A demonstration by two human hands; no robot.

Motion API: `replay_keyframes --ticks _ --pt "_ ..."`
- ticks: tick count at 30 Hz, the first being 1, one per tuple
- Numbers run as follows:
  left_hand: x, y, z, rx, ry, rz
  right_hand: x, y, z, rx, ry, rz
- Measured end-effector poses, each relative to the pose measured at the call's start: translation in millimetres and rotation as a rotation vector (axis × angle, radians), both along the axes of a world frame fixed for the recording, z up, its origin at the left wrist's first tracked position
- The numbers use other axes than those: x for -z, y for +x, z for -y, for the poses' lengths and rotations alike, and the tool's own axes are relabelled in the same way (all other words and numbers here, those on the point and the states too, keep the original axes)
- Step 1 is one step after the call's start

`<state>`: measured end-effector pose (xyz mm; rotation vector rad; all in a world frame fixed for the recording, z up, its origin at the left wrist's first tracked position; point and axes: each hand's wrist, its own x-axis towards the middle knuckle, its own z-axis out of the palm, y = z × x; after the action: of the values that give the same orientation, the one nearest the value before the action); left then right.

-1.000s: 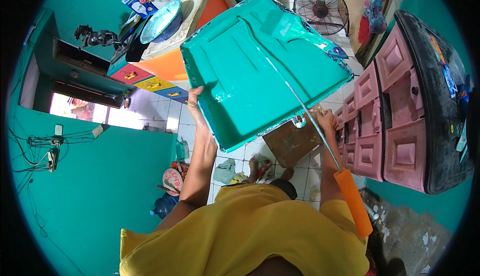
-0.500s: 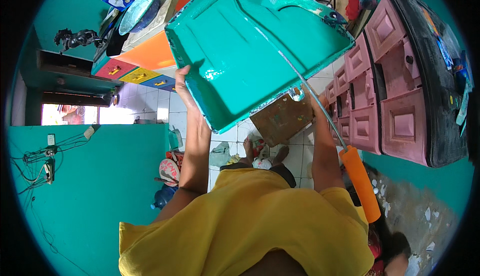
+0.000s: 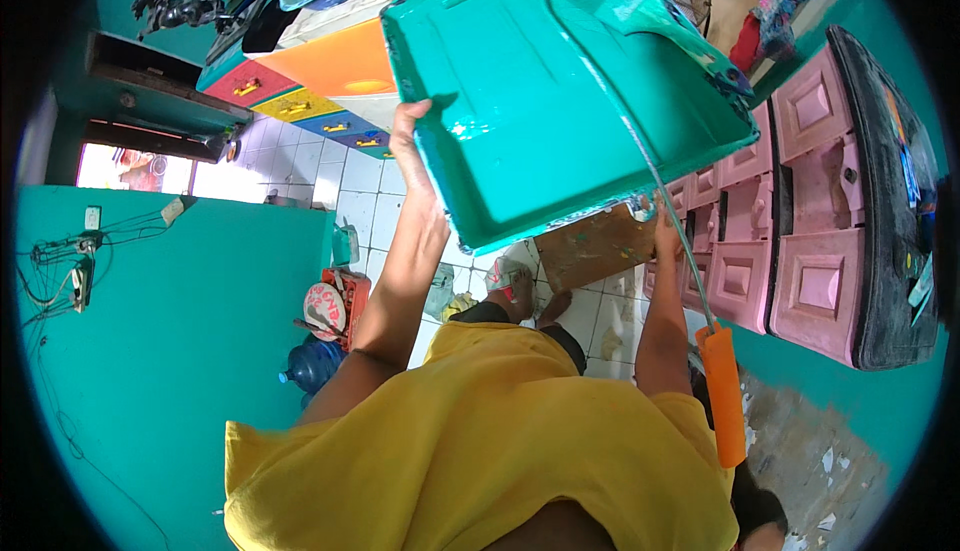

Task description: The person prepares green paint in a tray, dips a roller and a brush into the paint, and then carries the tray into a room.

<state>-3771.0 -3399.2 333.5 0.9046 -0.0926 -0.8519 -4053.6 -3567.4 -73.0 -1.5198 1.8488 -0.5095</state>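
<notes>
Head cam: paint tray (image 3: 520,126) (teal, wet-looking) R of L hand (image 3: 408,149), which grips its edge; R hand's (image 3: 666,239) hold unclear.

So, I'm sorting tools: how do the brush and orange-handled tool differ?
The brush is short and broad; the orange-handled tool has a long, thin rod. The brush's handle is paint-smeared; the tool's looks mostly clean. The brush lies at the tray's far right; the tool juts past the near edge. Both carry teal paint.

The tray (image 3: 520,141) looks wet and glossy, the rod (image 3: 689,259) metal, the handle (image 3: 722,396) smooth plastic.
</notes>
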Motion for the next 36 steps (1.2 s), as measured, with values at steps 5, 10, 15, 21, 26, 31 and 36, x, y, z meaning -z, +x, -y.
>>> replay_keyframes --ticks 5,10,15,21,26,31,36 --pt "-17 2 -3 0.058 0.025 0.032 14 -18 -18 -0.039 -0.067 -0.132" --pt "-20 10 -6 0.16 -0.011 -0.081 64 -29 -77 0.093 0.103 0.452" --pt "-7 16 -14 0.247 -0.078 -0.164 5 16 -144 0.284 0.549 0.926" --pt "-12 14 -9 0.366 -0.111 -0.173 1 35 -170 0.299 0.559 0.955" --pt "-8 15 -4 0.425 -0.118 -0.181 -3 30 -153 0.377 0.526 0.833" --pt "-14 18 -4 0.431 -0.13 -0.217 16 66 -148 0.344 0.467 0.894" --pt "-10 21 -1 0.443 -0.102 -0.176 55 120 -155 0.449 0.411 0.797"
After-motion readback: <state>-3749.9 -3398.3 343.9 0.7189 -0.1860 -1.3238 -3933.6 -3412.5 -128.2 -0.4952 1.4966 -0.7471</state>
